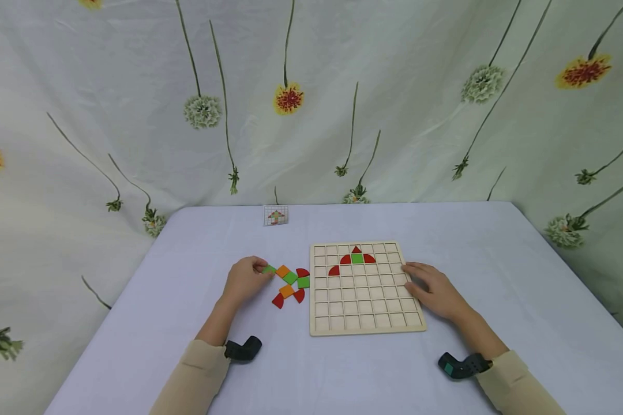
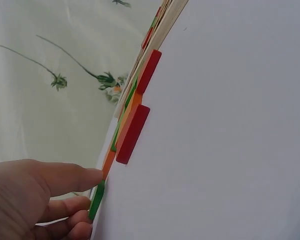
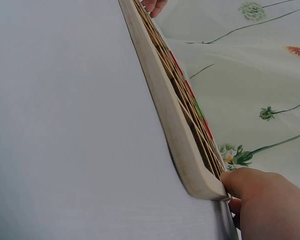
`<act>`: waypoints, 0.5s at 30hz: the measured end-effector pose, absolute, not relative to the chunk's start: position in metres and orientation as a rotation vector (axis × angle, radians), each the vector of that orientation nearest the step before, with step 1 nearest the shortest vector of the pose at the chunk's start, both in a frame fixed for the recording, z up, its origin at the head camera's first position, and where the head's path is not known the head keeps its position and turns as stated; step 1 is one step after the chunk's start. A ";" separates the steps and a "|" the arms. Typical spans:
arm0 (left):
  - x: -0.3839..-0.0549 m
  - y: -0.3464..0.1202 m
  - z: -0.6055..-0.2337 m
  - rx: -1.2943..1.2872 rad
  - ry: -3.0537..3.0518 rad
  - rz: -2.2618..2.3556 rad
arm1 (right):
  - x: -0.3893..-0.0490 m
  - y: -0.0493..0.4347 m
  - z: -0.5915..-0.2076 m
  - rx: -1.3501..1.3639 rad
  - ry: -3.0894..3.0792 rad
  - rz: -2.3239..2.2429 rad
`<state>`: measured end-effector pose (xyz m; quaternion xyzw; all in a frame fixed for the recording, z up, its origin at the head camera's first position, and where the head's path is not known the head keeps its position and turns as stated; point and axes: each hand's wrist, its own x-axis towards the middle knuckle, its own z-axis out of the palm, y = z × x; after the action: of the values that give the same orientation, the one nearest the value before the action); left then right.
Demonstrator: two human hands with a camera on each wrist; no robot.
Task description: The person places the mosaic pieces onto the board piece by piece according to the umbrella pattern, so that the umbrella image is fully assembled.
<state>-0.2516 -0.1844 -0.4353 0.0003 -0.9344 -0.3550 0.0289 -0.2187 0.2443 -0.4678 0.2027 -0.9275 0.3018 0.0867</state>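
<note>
My left hand (image 1: pixel 246 280) pinches a green tile (image 1: pixel 269 269) at the left end of a group of loose tiles. In the left wrist view the thumb tip is right by an orange tile (image 2: pixel 108 164), with the green tile (image 2: pixel 96 200) just below it at the fingers. A wooden grid board (image 1: pixel 363 305) lies flat to the right. On it sit a red triangle (image 1: pixel 356 250), a green square (image 1: pixel 357 258) and several red quarter-circles (image 1: pixel 334 270). My right hand (image 1: pixel 436 291) rests its fingertips and thumb at the board's right edge, fingers relaxed.
Between my left hand and the board lie loose orange tiles (image 1: pixel 287 291), green tiles (image 1: pixel 303 282) and red quarter-circles (image 1: pixel 278 301). A small printed pattern card (image 1: pixel 276 215) is at the table's back edge. A flowered cloth (image 1: pixel 311 144) hangs behind the white table (image 1: pixel 342 374).
</note>
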 end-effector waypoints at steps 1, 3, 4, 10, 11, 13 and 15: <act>-0.252 -0.184 -0.436 -0.004 -2.884 -1.085 | -0.219 0.244 -0.468 0.603 -2.763 0.902; -0.251 -0.184 -0.437 -0.015 -2.881 -1.070 | -0.218 0.244 -0.468 0.603 -2.762 0.909; -0.251 -0.183 -0.438 -0.017 -2.878 -1.063 | -0.218 0.244 -0.467 0.604 -2.761 0.911; -0.249 -0.182 -0.441 -0.010 -2.846 -1.055 | -0.217 0.243 -0.466 0.608 -2.761 0.911; -0.249 -0.182 -0.441 -0.011 -2.842 -1.051 | -0.217 0.243 -0.466 0.608 -2.761 0.909; -0.249 -0.182 -0.441 -0.018 -2.833 -1.046 | -0.218 0.243 -0.466 0.607 -2.761 0.904; -0.248 -0.181 -0.442 -0.023 -2.826 -1.047 | -0.218 0.243 -0.467 0.607 -2.761 0.902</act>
<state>-0.2483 -0.1812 -0.4417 -0.0076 -0.9358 -0.3467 0.0639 -0.2180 0.2435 -0.4668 0.2037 -0.9269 0.3028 0.0871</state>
